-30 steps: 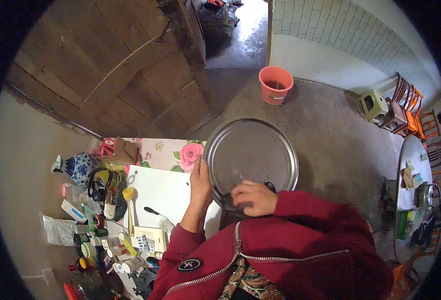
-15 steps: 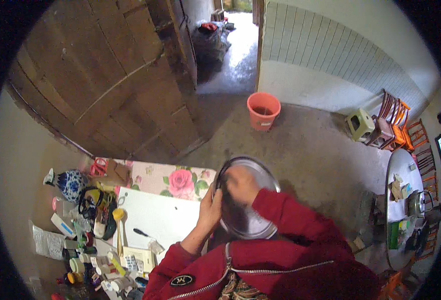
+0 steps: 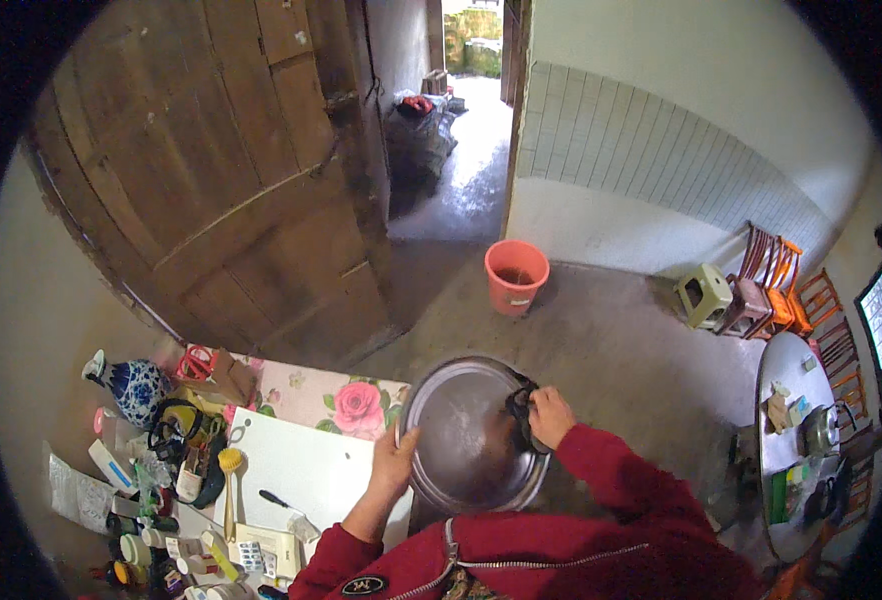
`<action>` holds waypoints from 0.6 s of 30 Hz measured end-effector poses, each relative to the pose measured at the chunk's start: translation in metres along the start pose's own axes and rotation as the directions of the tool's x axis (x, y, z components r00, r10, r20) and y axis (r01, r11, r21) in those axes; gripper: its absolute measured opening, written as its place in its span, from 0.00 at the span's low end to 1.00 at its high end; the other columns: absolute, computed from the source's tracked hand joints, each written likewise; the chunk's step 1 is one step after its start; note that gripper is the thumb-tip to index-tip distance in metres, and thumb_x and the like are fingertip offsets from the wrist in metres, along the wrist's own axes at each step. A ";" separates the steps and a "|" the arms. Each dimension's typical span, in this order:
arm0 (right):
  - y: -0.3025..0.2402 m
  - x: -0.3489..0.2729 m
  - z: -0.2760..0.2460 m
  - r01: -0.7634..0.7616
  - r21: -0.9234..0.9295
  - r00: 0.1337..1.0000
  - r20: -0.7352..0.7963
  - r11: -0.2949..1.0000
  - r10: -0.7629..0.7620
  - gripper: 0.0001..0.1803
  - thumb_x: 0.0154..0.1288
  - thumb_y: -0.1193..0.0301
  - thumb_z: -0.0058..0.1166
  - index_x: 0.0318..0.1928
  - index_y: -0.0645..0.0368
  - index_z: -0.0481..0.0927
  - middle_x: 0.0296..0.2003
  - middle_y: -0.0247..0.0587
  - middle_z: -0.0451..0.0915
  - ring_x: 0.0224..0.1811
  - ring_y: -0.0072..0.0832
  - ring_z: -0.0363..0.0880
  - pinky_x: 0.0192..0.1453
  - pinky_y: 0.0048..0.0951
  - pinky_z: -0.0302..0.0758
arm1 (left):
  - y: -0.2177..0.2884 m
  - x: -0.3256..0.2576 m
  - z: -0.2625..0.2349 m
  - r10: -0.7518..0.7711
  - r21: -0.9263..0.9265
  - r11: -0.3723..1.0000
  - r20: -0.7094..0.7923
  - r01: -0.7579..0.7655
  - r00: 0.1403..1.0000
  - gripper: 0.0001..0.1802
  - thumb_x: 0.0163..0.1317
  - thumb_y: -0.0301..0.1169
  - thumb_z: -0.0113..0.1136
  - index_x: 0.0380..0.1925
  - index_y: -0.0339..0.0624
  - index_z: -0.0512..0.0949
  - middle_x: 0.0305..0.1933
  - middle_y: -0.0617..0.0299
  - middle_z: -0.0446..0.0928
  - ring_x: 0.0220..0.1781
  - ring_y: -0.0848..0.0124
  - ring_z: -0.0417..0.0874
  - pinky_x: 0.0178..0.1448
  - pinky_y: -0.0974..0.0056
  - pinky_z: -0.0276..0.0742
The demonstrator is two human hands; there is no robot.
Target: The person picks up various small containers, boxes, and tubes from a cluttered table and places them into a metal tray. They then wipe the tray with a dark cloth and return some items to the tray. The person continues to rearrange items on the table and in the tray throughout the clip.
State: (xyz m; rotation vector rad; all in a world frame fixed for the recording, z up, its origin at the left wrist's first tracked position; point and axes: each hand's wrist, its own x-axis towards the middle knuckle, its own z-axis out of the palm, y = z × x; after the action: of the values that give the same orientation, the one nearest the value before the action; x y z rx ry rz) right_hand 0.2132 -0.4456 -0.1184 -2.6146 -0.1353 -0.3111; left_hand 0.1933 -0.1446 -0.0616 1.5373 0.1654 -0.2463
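A wide, round metal basin (image 3: pixel 453 425) is held in front of me, its inner face turned up toward me. Along its left rim, my left hand (image 3: pixel 392 466) grips the edge with the thumb on the inside. At the right side of the basin, my right hand (image 3: pixel 551 416) is closed around a dark, crumpled cloth (image 3: pixel 521 412), which touches the inner surface near the rim. A brownish patch shows on the metal below the cloth. The fingertips of my right hand are partly hidden by the cloth.
To the left, a table with a flowered cover (image 3: pixel 306 385) bears a white board (image 3: pixel 306 455), a yellow-headed brush (image 3: pixel 229 470), a blue-and-white vase (image 3: pixel 139 388) and many bottles. An orange bucket (image 3: pixel 517 290) stands on the floor ahead. Stools (image 3: pixel 705 297) and a round table (image 3: pixel 796 370) are at right.
The basin has gone from steeply tilted to facing up more. My right hand has moved from its left side to its right edge with the cloth. The view has tipped upward.
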 end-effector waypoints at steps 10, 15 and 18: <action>-0.132 -0.023 0.033 0.493 0.587 0.824 -0.080 0.642 -0.560 0.19 0.52 0.70 0.61 0.47 0.57 0.76 0.44 0.49 0.75 0.50 0.45 0.76 0.52 0.40 0.75 | -0.001 0.012 0.003 -0.007 0.066 0.998 -0.023 0.008 1.000 0.22 0.70 0.38 0.47 0.54 0.30 0.71 0.43 0.56 0.78 0.43 0.73 0.75 0.49 0.67 0.72; -0.071 -0.044 0.007 0.435 0.235 0.774 0.396 0.869 -0.495 0.09 0.55 0.71 0.49 0.37 0.56 0.78 0.39 0.48 0.76 0.45 0.45 0.76 0.44 0.42 0.76 | 0.012 0.013 -0.034 0.167 0.115 0.982 -0.160 -0.150 0.973 0.21 0.66 0.32 0.49 0.56 0.32 0.71 0.48 0.55 0.77 0.51 0.67 0.75 0.57 0.63 0.69; -0.011 -0.009 -0.021 -0.129 -0.119 0.985 0.102 0.985 0.141 0.11 0.59 0.75 0.44 0.40 0.61 0.78 0.40 0.58 0.77 0.45 0.52 0.75 0.48 0.48 0.73 | 0.015 0.018 -0.041 0.117 -0.050 0.990 -0.205 -0.130 0.972 0.27 0.65 0.26 0.48 0.64 0.35 0.60 0.60 0.51 0.68 0.58 0.65 0.71 0.61 0.63 0.68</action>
State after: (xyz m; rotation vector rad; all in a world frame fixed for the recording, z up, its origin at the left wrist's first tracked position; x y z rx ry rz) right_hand 0.1982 -0.4466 -0.0975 -2.7361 0.0236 -0.1304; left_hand 0.2167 -0.1039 -0.0527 1.5016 0.2343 0.0147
